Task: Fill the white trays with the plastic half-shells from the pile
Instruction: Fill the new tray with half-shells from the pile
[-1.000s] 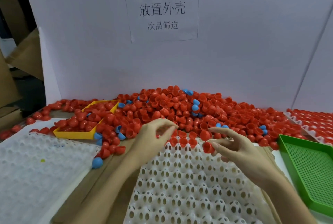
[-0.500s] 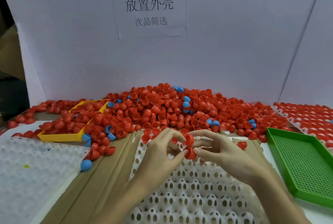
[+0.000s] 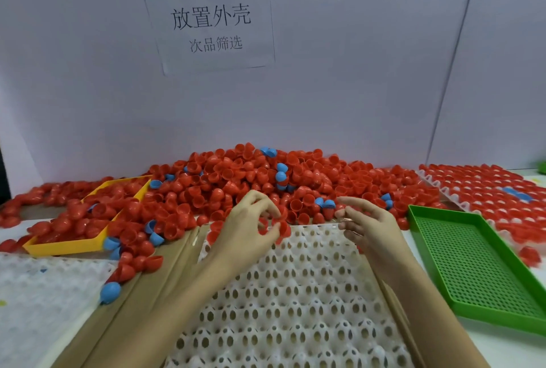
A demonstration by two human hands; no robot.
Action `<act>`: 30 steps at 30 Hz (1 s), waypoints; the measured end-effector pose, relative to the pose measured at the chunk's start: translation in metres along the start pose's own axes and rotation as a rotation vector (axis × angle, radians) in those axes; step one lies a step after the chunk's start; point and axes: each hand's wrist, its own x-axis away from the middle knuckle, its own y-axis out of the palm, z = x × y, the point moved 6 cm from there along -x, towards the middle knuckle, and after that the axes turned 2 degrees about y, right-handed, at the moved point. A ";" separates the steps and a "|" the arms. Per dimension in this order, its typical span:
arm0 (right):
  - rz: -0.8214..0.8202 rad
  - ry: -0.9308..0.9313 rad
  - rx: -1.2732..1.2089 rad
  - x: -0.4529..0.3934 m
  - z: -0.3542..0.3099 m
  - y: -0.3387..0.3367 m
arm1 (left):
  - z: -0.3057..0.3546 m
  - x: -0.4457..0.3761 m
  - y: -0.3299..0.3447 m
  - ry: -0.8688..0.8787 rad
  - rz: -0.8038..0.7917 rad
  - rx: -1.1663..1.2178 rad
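Nearest the camera, white tray [image 3: 295, 308] — cells mostly empty, only its far edge row has shells. At that edge, left hand [image 3: 248, 228] pinches a red half-shell [image 3: 282, 227] in curled fingers; right hand [image 3: 366, 222] holds nothing, fingers loosely spread. Beyond, the pile [image 3: 266, 178] — red with stray blue shells [image 3: 280, 172]. Risk: loose shells roll off the pile's edge onto the tray, or a blue gets seated by mistake.
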 end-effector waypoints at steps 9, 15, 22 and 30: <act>0.055 0.033 -0.165 -0.006 0.006 -0.005 | -0.007 -0.037 0.052 0.081 -0.243 -0.428; 0.049 0.029 -0.170 -0.007 0.006 -0.005 | -0.009 -0.044 0.055 0.062 -0.341 -0.488; 0.069 0.033 -0.184 -0.006 0.005 -0.006 | -0.014 -0.031 0.050 -0.020 -0.360 -0.349; 0.186 -0.056 0.017 -0.011 0.004 -0.017 | -0.050 0.038 -0.016 -0.074 -0.041 -0.130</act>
